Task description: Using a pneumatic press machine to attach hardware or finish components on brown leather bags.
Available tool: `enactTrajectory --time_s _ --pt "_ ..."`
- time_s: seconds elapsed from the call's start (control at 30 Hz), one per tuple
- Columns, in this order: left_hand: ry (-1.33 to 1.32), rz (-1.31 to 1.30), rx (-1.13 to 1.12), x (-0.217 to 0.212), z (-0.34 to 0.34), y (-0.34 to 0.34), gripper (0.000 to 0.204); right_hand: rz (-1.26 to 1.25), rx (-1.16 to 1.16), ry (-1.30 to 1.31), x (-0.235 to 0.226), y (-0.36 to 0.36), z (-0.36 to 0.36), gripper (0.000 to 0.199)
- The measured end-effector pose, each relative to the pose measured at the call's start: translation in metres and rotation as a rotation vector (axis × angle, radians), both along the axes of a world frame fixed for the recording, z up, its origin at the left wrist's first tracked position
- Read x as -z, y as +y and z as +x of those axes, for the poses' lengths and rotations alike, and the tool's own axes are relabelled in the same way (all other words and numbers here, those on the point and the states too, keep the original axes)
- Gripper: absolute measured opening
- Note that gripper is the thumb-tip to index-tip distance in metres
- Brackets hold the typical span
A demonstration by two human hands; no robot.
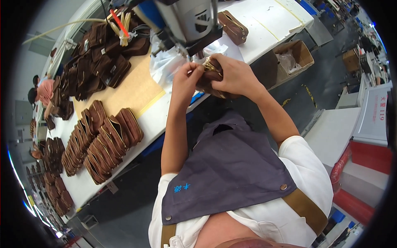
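Observation:
A brown pouch [205,85] with gold metal at its zip opening is between my two hands, just in front of a grey bench machine [188,25]. My right hand [236,75] wraps round the pouch, thumb on the near side and fingers over the far edge. With thumb and forefinger together, my left hand [187,81] pinches at the pouch's gold-trimmed edge; the exact bit it grips is too small to make out. Part of the pouch is hidden behind my fingers.
Finished-looking brown zip pouches [103,142] stand in rows at the table's left. Dark brown pouches [99,62] lie heaped behind them. Clear plastic bags [163,62] lie left of the machine. One brown pouch [233,27] sits beyond it. A cardboard box [300,62] stands at right.

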State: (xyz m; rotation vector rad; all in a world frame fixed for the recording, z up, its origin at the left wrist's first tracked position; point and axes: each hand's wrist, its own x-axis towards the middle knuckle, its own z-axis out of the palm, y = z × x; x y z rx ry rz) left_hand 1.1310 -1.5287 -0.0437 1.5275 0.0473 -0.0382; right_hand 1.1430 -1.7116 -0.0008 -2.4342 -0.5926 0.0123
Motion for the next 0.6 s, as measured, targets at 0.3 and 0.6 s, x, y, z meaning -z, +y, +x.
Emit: enactTrajectory --time_s 0.3,0.6 --pt "-0.205 1.161 -0.709 0.045 -0.093 0.141 0.016 -0.120 0.471 0.002 0.010 -0.145 0.055 0.047" --pt "0.108 1.511 -0.810 0.107 -0.166 0.200 0.036 0.294 0.715 -0.394 0.127 -0.161 0.218 0.060"
